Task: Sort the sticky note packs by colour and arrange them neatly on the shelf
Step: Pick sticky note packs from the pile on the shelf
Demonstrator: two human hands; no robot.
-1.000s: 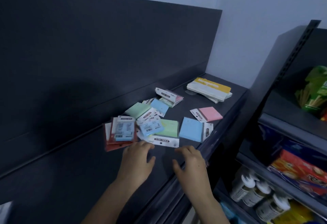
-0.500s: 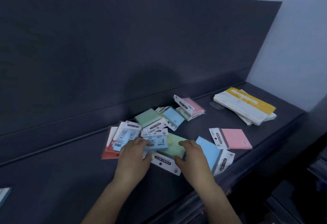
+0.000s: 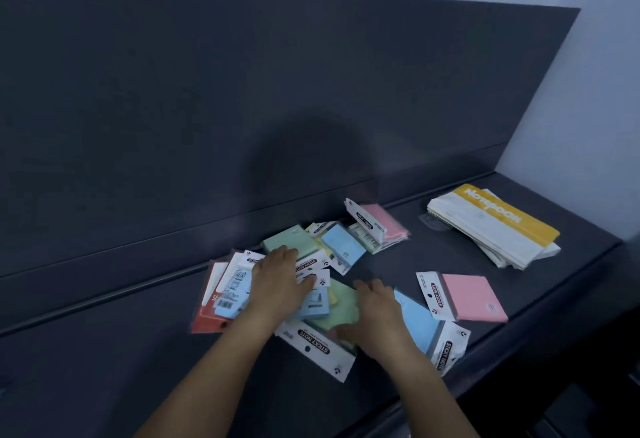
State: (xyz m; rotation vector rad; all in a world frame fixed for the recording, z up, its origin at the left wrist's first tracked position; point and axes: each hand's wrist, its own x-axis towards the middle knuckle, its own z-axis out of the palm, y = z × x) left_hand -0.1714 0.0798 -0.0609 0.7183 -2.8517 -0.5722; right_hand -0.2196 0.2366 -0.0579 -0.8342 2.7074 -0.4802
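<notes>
a person leans over a dark shelf [image 3: 485, 361] with both bare arms reaching in from the near edge. the sticky note packs lie in a loose heap in the middle of it, colours all mixed.

the left hand [image 3: 277, 285] lies palm down on the heap, fingers spread fairly wide, pressing on a white header card and the blue pack [image 3: 313, 306] beneath it. i cannot tell whether it grips anything or only rests there. the right hand [image 3: 377, 313] sits just to the right of it, fingers curled loosely over the green pack [image 3: 341, 302], thumb near that pack's white "sticky note" header [image 3: 315, 347]; whether it has closed on the pack is unclear, as the hand is blurred.

left of the left hand a red pack [image 3: 207, 320] lies under a pale blue one [image 3: 233, 290] that shows a barcode. on the far side of the heap sit another green pack [image 3: 285, 238] and a second blue one [image 3: 343, 247], and beyond them a pink pack [image 3: 384, 223] leans by the back panel [image 3: 242, 91]. under the right wrist a larger blue pack [image 3: 420, 323] pokes out to the right. a single pink pack [image 3: 472, 297] lies apart on the right, flat.

far right, well apart from the notes, is a stack of white-and-yellow booklets [image 3: 495, 226].
</notes>
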